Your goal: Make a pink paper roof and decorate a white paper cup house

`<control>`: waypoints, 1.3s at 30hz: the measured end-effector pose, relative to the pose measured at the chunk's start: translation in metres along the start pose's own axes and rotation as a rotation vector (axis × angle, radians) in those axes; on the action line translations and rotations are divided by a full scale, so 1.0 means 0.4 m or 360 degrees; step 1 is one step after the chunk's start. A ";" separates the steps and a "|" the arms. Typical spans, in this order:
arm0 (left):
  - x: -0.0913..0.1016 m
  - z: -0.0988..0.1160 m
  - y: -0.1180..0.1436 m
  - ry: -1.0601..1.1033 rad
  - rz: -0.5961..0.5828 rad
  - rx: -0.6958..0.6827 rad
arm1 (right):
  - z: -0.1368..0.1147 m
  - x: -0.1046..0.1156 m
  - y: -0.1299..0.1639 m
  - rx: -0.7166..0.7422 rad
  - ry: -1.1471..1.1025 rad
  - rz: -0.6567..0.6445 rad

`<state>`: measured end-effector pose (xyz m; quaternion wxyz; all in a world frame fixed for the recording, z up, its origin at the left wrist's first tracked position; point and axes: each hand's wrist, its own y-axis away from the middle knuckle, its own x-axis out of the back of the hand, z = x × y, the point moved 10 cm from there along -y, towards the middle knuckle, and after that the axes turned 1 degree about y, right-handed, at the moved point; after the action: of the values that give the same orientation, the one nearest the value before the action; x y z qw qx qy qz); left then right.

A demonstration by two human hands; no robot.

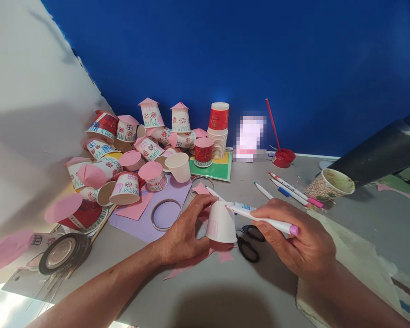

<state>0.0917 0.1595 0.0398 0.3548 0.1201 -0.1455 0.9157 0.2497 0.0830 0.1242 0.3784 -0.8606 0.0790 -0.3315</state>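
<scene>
An upside-down white paper cup [221,224] with a faint pink drawing on its side is held by my left hand [187,228], thumb and fingers around its left side. My right hand [294,234] grips a white felt-tip pen [276,225] with a pink end, its tip at the upper right of the cup. Pink paper scraps [225,255] lie beneath and beside the cup. Just right of it are black-handled scissors [248,250], partly hidden behind the cup and my right hand.
Decorated paper cups with pink paper tops [150,177] crowd the left. A cup stack [218,143] stands at the back by the blue wall. Several pens [287,190], a patterned cup [331,184] and a dark cylinder [379,150] are right. Tape rolls [153,218] lie left.
</scene>
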 end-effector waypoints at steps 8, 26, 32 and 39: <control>0.001 -0.002 -0.001 0.0142 0.0012 0.0039 | 0.001 0.009 -0.002 0.0015 0.0027 0.0017; 0.004 0.006 -0.006 0.0282 0.0022 0.0044 | -0.002 0.023 -0.008 0.0037 0.0087 0.0064; 0.003 0.007 -0.009 0.0449 0.0038 0.0084 | 0.000 0.028 -0.004 0.0039 0.0103 0.0081; -0.001 -0.005 -0.012 0.0475 0.0016 0.0093 | 0.006 0.029 -0.001 -0.0005 0.0065 0.0096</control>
<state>0.0951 0.1632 0.0386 0.3643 -0.0078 -0.0650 0.9290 0.2600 0.0800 0.1292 0.3853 -0.8514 0.1133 -0.3374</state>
